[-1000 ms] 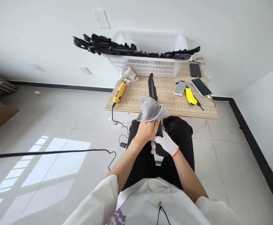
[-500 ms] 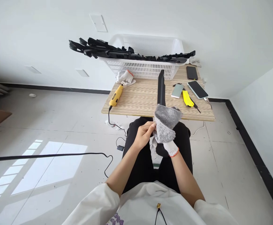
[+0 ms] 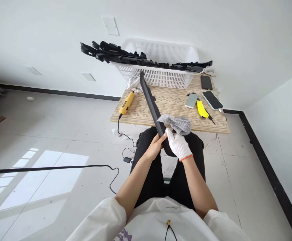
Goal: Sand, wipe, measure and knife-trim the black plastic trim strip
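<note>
A long black plastic strip (image 3: 151,103) slants up and to the left from my lap over the table's front edge. Its lower part is gripped by my bare left hand (image 3: 155,147), the thumb lying on its surface. My right hand (image 3: 178,144), in a white knitted glove with an orange cuff, is closed on a grey fluffy cloth (image 3: 179,124) beside the strip. Part of the cloth reaches over to the strip's right edge.
Many black strips (image 3: 126,58) lie across a white basket (image 3: 161,78) at the back of the wooden table (image 3: 141,117). A yellow power tool (image 3: 127,103) is at left; phones (image 3: 212,100) and a yellow-handled cutter (image 3: 202,109) are at right.
The strip has tilted to the left and more of it shows. My left hand has moved from the cloth onto the strip. The cloth is bunched, and my gloved right hand now shows above the wrist.
</note>
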Action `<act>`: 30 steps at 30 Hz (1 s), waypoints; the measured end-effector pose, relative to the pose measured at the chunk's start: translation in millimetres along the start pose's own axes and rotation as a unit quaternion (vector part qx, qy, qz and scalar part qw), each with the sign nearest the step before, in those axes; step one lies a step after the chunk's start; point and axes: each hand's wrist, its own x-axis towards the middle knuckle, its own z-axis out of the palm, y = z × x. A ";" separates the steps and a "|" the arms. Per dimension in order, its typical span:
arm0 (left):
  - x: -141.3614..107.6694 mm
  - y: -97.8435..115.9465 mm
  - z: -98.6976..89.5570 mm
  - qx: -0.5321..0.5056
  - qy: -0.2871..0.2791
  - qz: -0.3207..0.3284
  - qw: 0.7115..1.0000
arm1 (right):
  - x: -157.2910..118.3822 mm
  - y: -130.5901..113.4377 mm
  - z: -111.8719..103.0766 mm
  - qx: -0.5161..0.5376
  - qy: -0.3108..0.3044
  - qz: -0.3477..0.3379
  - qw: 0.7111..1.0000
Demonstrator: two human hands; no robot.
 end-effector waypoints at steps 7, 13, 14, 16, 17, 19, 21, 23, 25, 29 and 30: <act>2.1 7.7 -1.1 -0.075 0.006 0.014 0.997 | -13.9 -26.7 -26.5 -0.085 0.326 0.000 0.942; -2.9 7.0 -1.1 0.004 0.002 0.010 1.000 | 26.9 -11.6 -67.5 -0.194 0.365 -0.066 0.908; -3.4 7.3 -0.6 0.018 -0.003 0.009 1.000 | 30.3 -12.1 -74.6 -0.223 0.354 -0.081 0.905; -3.9 7.7 0.5 0.040 -0.015 -0.001 0.999 | 33.0 -15.6 -83.5 -0.282 0.290 -0.119 0.907; -3.8 7.7 0.9 0.046 -0.020 -0.007 0.999 | 32.7 -17.4 -84.4 -0.304 0.249 -0.141 0.909; -3.4 7.4 1.3 0.044 -0.023 -0.022 0.999 | 31.1 -18.2 -79.4 -0.335 0.186 -0.176 0.907; -3.0 7.0 0.9 0.028 -0.020 -0.035 0.999 | 31.5 -12.9 -69.0 -0.370 0.172 -0.187 0.894; -3.3 7.2 -0.1 0.004 -0.020 -0.043 0.999 | 35.9 -3.6 -60.6 -0.403 0.190 -0.184 0.876; -4.7 8.1 -1.1 -0.027 -0.017 -0.041 0.999 | 42.5 2.6 -60.4 -0.402 0.211 -0.188 0.871; -9.3 10.1 -1.0 -0.078 -0.009 -0.045 0.996 | 41.7 -21.6 -87.8 -0.279 0.263 -0.181 0.906; -10.2 10.1 -0.4 -0.082 -0.006 -0.046 0.996 | 36.5 -36.0 -97.7 -0.227 0.291 -0.177 0.912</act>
